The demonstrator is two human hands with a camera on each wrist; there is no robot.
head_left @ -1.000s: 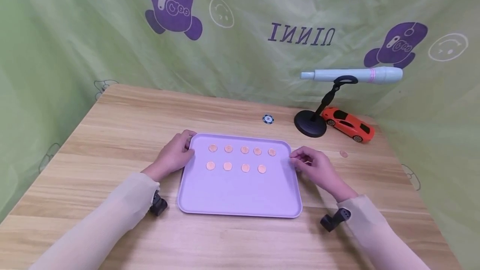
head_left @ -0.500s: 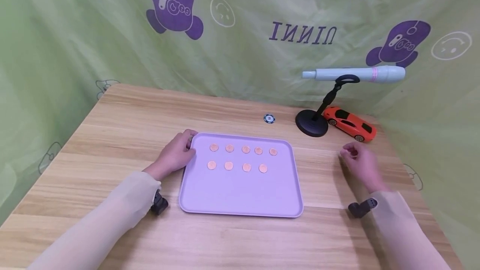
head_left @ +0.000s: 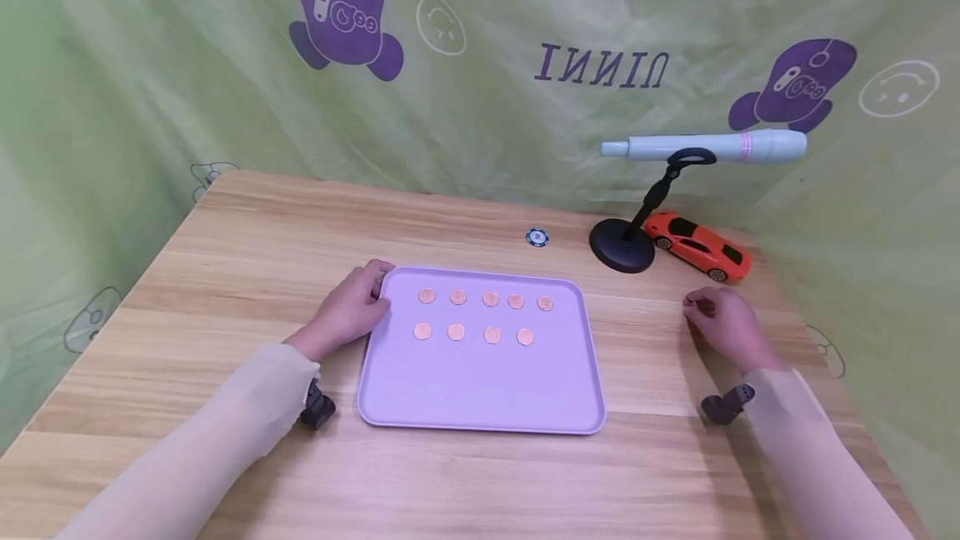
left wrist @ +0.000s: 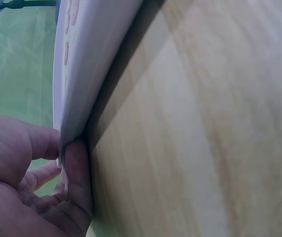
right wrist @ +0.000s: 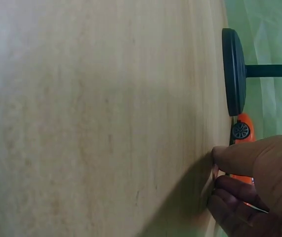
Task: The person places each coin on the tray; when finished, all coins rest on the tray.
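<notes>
A lilac tray lies on the table with several copper coins in two rows near its far side. My left hand grips the tray's far left edge; in the left wrist view the thumb and fingers pinch the rim from above and below. To the right of the tray, my right hand is low over the table, in front of the toy car. Its thumb and fingertips pinch a copper coin, seen nearly edge-on and mostly covered in the right wrist view.
Behind my right hand stand an orange toy car and a black stand holding a pale blue microphone. A blue and white poker chip lies behind the tray. A green curtain hangs at the table's back edge.
My right hand has moved right, from the tray's right edge to the loose coin on the table, and now pinches it. My left hand and the tray stay in place.
</notes>
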